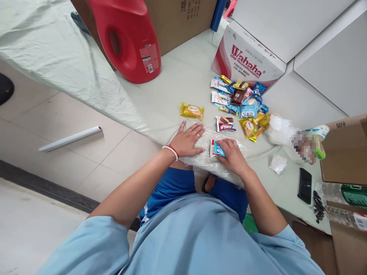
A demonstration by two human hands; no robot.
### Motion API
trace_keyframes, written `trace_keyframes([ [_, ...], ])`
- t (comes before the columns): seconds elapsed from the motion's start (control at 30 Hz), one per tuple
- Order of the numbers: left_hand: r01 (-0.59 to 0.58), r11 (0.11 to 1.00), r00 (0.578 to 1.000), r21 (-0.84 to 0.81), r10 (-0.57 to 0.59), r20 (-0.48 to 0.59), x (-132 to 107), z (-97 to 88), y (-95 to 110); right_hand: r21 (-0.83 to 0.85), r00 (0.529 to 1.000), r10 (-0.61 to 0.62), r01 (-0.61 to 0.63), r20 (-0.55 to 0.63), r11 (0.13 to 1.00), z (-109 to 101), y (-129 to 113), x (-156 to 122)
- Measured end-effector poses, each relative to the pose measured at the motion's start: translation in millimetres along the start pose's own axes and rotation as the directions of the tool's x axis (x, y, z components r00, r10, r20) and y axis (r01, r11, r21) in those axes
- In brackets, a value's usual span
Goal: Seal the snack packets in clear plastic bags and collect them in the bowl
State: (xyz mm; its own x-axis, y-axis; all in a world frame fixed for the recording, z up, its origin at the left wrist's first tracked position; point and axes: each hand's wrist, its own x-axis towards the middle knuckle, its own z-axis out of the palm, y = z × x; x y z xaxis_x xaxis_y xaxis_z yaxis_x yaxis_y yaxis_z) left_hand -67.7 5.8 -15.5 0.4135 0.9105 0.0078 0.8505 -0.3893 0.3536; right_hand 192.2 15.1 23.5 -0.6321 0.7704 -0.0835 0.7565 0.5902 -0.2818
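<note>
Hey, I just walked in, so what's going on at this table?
A person's right hand holds a small blue-and-white packet over clear plastic at the table's near edge. The left hand is spread flat at the plastic. Beyond the hands, a yellow packet and a dark red-and-white packet lie separately, and a pile of wrapped snacks sits before the Wahaha carton.

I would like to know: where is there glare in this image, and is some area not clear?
Head view: bright glints on the clear plastic sheet; a pixelated patch beside the brown cardboard box hides detail; large lettering on the Wahaha carton reads clearly.
</note>
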Motion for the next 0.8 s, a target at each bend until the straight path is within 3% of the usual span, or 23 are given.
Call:
trace_keyframes([
  [0.17, -0.008, 1.0, 1.0, -0.006, 0.008, -0.009, -1, 0.4, -1, -0.043, 0.995, -0.095, 0.095, 0.009, 0.995, 0, 4, -3],
  [0.47, -0.059, 0.983, 0.995, -0.175, 0.043, -0.094, -4, 0.7, -20, 0.079, 0.987, -0.158, 0.159, -0.023, 0.984, 0, 23, -7],
  [0.6, -0.063, 0.985, 0.972, -0.161, 0.023, -0.235, -11, 0.3, -24, 0.121, 0.974, -0.166, 0.185, -0.152, 0.975, -9, 27, -17],
  [0.7, -0.04, 0.997, 0.918, -0.062, 0.013, -0.396, -23, -1.7, -20, 0.174, 0.957, -0.151, 0.197, -0.248, 0.965, -20, 26, -41],
  [0.8, -0.04, 0.999, 0.876, 0.031, 0.05, -0.48, -36, -0.1, -15, 0.231, 0.967, -0.124, 0.176, -0.222, 0.957, -21, 21, -76],
])
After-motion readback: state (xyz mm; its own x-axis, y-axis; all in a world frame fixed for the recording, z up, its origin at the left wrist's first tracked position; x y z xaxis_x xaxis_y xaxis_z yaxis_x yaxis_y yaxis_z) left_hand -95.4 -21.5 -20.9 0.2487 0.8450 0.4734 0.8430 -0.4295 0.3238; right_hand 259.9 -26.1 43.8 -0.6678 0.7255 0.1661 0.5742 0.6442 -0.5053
